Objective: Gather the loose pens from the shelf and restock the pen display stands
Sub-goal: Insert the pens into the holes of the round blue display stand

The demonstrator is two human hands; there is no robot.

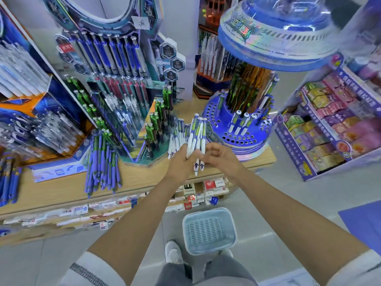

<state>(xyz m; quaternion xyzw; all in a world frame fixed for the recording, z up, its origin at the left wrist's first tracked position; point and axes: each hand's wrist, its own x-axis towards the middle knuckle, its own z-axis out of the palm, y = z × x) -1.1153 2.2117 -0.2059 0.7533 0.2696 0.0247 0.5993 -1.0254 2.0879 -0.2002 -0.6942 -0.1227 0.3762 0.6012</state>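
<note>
A: Nearest first?
B: Pale blue plastic basket (208, 230) on the floor, perforated bottom, rounded corners.

A: Hands?
B: Both over the front edge of the wooden shelf (144, 178). Left hand (180, 161) is wrapped round a bundle of white pens (198, 137). Right hand (221, 156) has its fingers curled against the bundle's right side, gripping the lower barrels.

A: Heading of the pens?
B: Long axis near upright, leaning away. Clicker ends up and far, tips down toward the person; two tips poke out below the hands.

A: Unclear?
B: More white pens fan out behind the left hand, blurred. Held or lying, cannot tell.

A: Farther?
B: Loose purple pens (101, 162) heaped left of the hands, lengthwise toward the front edge. Round blue stand (237, 139) at the shelf's right end, ringed with holes, a few white pens upright in it.
</note>
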